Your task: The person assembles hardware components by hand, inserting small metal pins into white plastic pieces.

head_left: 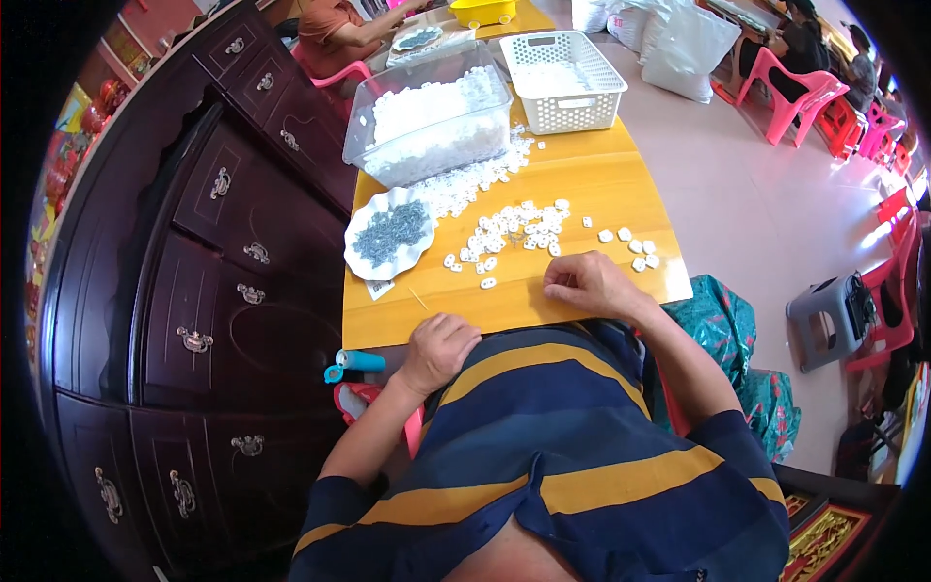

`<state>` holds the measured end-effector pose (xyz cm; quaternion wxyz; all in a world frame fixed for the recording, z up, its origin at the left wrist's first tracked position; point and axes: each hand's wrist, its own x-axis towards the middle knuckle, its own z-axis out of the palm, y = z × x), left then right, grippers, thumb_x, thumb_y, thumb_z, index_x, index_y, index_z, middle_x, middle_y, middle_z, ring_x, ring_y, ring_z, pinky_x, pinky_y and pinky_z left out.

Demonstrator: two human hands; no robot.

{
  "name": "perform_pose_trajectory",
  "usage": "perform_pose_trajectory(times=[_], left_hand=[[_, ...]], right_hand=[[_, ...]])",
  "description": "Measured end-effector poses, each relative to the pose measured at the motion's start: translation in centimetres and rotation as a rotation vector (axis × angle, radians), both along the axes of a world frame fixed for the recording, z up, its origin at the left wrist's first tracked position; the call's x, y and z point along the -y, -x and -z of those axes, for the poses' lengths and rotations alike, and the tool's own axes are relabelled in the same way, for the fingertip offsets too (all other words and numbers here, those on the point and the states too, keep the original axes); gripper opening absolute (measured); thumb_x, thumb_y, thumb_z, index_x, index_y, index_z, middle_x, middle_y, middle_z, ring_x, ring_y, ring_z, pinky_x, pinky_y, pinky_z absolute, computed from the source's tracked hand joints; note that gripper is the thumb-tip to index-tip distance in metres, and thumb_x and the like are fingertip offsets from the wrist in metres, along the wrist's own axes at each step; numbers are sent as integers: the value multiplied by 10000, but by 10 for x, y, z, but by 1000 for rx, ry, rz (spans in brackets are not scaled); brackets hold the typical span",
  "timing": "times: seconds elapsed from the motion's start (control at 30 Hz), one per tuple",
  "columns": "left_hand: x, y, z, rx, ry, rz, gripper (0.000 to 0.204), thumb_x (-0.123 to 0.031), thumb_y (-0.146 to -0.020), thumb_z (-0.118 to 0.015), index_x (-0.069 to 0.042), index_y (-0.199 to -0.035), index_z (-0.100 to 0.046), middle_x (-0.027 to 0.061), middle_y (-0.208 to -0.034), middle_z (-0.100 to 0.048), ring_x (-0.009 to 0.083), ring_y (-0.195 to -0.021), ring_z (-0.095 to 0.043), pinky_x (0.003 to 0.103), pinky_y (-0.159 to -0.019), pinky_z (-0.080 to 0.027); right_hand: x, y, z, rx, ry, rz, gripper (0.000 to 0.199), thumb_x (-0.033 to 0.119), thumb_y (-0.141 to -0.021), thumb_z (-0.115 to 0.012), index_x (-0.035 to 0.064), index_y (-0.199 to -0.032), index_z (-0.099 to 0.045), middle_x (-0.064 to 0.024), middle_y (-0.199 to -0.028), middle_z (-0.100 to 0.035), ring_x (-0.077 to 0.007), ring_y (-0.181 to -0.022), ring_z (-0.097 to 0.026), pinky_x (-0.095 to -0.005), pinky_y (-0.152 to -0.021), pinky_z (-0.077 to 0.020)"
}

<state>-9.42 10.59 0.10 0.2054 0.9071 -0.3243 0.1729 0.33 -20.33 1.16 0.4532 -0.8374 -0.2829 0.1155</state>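
Note:
My left hand (438,351) rests at the near edge of the wooden table (621,175), its fingers folded in; anything inside is hidden. Over the table's near right part, my right hand (595,283) has its fingers curled and thumb tucked close; I cannot make out what it holds. Just beyond it lies a loose pile of small white plastic pieces with holes (514,229). Several similar pieces form a small group (636,248) to the right. A white scalloped plate (419,260) on the left carries a heap of small dark grey metal parts (390,233). A thin yellowish stick (419,299) lies near my left hand.
A clear plastic bin (427,160) full of white pieces stands at the back left, beside a white perforated basket (572,109). A dark wooden cabinet (194,252) flanks the table's left. Green bags (718,315) sit to the right. Another person (339,39) sits beyond the bin.

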Motion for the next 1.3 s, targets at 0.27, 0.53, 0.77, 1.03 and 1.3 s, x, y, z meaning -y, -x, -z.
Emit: perform_pose_trajectory(times=[0.27,0.53,0.77,1.03,1.3], left_hand=[[50,-32,-37,-56,313,-59,131,-13,-867,-751,-38,-994,-734,110,-903,-675,307,-812,-695,396,-697,-556],[81,-40,-32,-107,410,-34,205,28,-868,-718,-36,-1063,-731,109,-930,-675,307,-820,-698,381,-699,-559],[78,-36,-28,-97,440,15,233,37,-887,-701,-29,-1109,-728,134,-939,-673,310,-822,-694,370,-706,-555],[58,-68,-12,-81,245,-170,244,-91,-937,-686,-25,-1170,-718,131,-1024,-669,321,-926,-660,416,-803,-538],[64,-79,1,-23,-87,-243,326,-164,-908,-712,-42,-1211,-710,124,-1201,-612,331,-1129,-580,467,-965,-487]], right_hand=[[-31,14,23,-535,-507,-142,209,258,-1026,-690,52,-1059,-708,-14,-908,-727,-96,-801,-678,-258,-723,-539],[-27,19,26,-953,-705,-54,282,372,-1084,-596,97,-1066,-658,4,-970,-727,-56,-804,-645,-215,-733,-528],[-23,13,26,-1004,-704,-90,219,309,-1070,-628,96,-1062,-674,-3,-945,-732,-62,-769,-672,-210,-700,-549],[-21,5,23,-934,-680,56,104,219,-1009,-658,125,-965,-662,24,-797,-684,-60,-669,-619,-209,-630,-490],[-14,-5,22,-833,-791,226,126,235,-1015,-661,140,-932,-662,46,-763,-646,-44,-618,-568,-204,-574,-430]])
